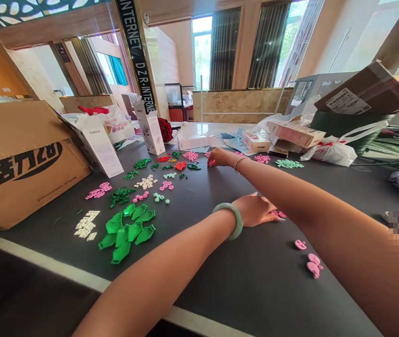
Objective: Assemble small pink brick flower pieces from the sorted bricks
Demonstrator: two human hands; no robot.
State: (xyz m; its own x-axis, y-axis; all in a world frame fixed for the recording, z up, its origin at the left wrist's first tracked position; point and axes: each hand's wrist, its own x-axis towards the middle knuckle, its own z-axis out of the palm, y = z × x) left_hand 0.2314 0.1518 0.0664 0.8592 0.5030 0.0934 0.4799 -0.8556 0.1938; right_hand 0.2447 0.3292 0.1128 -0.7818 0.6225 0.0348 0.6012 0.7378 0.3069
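In the head view, the right hand (222, 158) reaches far across the dark surface (255, 281), its fingertips bent down at a few small pink pieces (210, 162); whether they grip one cannot be told. The left hand (254, 209) rests nearer, partly behind the right forearm, fingers at the darker pink pieces (279, 214); their grip cannot be told either. The hands are well apart, the arms crossing.

The person would do well to pinch lightly with fingertips, keep the right forearm raised above the left hand, and mind sleeve-free wrists and bracelet (239, 164) near the pink pile (190, 156), since such small parts probably scatter easily.
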